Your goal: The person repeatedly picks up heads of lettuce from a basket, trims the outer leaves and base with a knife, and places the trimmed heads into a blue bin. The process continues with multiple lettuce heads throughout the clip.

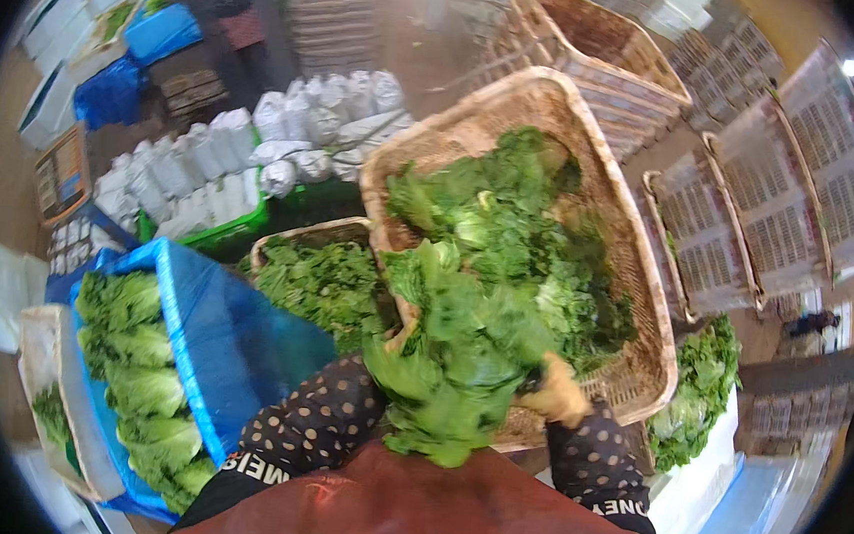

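A large leafy green lettuce is held up in front of my apron, blurred by motion. My left hand, in a pale glove, grips its left side; leaves hide most of the fingers. On the right side, my right hand wears a yellowish glove and is pressed close to the leaves. A small dark thing shows by its fingers, too blurred to name. Just beyond, a tilted, dirt-stained plastic crate contains more loose lettuce.
A blue-lined box with rows of lettuce stands at left. Beside it is a crate of loose leaves. White-wrapped bundles fill green crates behind. Stacked crates stand at the back; more lettuce lies at right. A person stands far left.
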{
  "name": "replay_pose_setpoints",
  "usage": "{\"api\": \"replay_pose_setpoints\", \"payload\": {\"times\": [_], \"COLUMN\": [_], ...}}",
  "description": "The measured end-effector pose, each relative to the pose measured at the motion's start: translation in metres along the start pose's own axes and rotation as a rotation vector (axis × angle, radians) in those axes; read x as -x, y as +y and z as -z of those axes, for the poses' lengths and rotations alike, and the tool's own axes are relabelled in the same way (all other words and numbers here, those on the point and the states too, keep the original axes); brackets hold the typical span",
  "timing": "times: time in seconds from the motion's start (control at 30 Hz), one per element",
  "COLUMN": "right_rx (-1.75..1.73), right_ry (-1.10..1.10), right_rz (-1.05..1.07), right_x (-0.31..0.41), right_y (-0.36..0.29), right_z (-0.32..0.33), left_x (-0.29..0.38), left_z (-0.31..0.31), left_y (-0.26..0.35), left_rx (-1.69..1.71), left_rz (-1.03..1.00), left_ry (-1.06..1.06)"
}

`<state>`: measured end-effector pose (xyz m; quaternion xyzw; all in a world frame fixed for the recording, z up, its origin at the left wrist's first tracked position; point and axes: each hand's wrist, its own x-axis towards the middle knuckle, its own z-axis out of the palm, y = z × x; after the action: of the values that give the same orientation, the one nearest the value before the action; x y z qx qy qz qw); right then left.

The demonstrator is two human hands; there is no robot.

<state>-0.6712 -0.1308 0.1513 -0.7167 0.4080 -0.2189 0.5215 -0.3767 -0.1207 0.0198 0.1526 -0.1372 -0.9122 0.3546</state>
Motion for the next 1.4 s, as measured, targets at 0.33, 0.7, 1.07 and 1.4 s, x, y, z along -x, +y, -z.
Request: {"api": "replay_pose_setpoints", "payload": {"times": [0.33, 0.7, 1.07, 1.4], "right_rx": [0.789, 1.125, -0.445, 0.199], "right_ry": [-0.03, -0.524, -0.636, -0.432], "right_rz": [0.06, 0.151, -0.241, -0.114], "right_x": [-0.042, -0.079, -0.083, -0.084], "right_y": [-0.079, -0.096, -0.109, -0.099], "right_z": [-0.097, -0.166, -0.18, -0.185], "left_x": [0.215, 0.267, 0.268, 0.266], "left_z": [-0.073, -0.108, -0.103, -0.032], "left_y": [0.011, -0.027, -0.002, 0.024], "left_rx": [-1.566, -1.663, -1.012, -1.749], "left_rz": [-0.308, -0.5, -0.329, -0.288], "left_ry": [0.84, 0.926, 0.609, 0.674]}}
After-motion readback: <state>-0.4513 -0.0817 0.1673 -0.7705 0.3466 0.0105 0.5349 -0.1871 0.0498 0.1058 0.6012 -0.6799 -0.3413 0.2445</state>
